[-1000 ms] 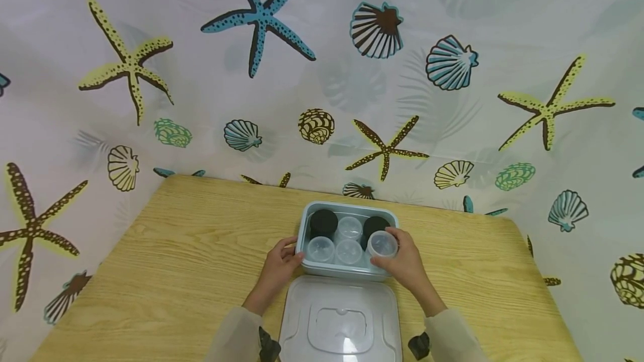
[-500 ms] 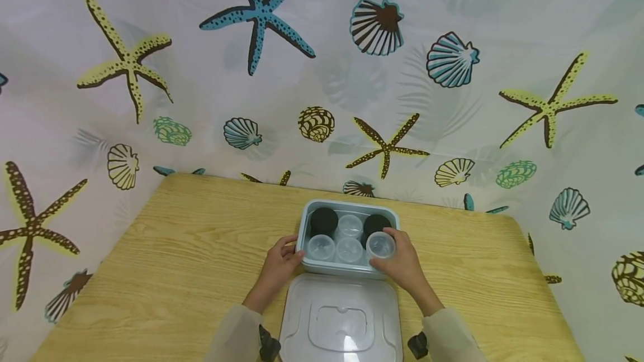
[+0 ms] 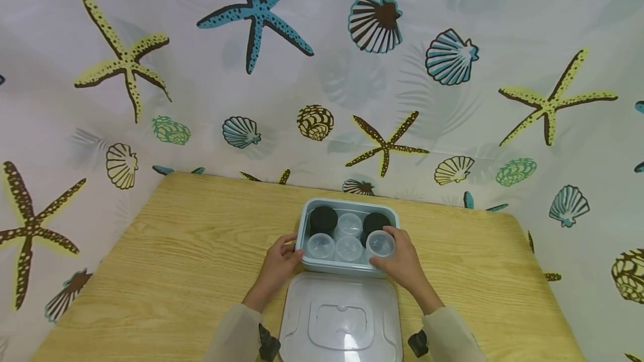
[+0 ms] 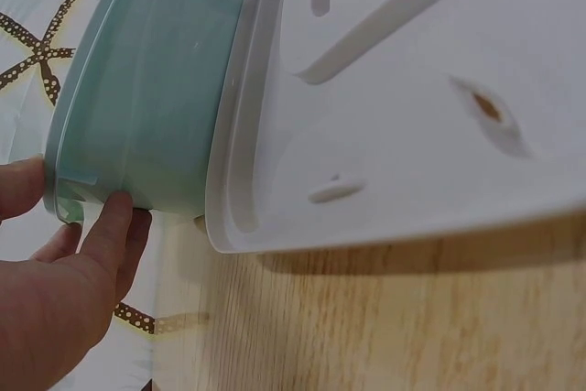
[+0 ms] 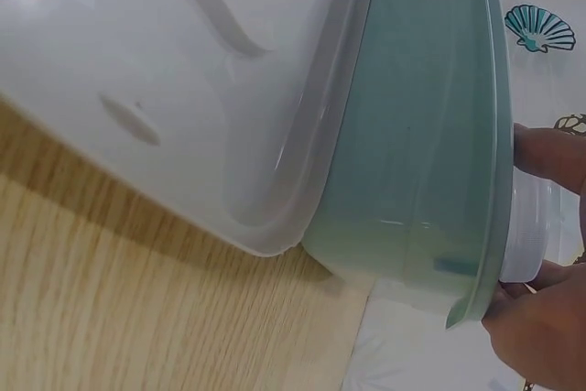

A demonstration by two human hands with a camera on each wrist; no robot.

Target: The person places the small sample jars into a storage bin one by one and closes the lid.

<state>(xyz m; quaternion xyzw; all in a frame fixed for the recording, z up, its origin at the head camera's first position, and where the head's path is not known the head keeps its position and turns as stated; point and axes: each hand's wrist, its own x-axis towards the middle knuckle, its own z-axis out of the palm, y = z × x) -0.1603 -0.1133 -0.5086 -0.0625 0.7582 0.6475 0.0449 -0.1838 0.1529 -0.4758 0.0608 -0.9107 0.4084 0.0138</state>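
Observation:
A pale blue-green plastic storage box [image 3: 338, 266] stands open on the table. In it are several clear round plastic jars, such as the front left jar [image 3: 321, 246], and two black round things, one at back left [image 3: 323, 219] and one at back right [image 3: 375, 221]. My left hand [image 3: 276, 264] grips the box's left front corner, thumb at the rim and fingers against the wall [image 4: 137, 107]. My right hand [image 3: 402, 260] holds a clear jar [image 3: 380, 244] by its sides at the front right corner. In the right wrist view that jar [image 5: 526, 231] shows above the box rim.
A translucent white lid [image 3: 340, 317] lies in front of the box, close against it, between my forearms. The wood-grain table [image 3: 201, 228] extends to both sides. Behind it hangs a curtain [image 3: 302, 82] printed with starfish and shells.
My right hand and the jar have shifted very slightly left at the box's front right corner. The left hand keeps its grip on the box. The head view has tilted slightly.

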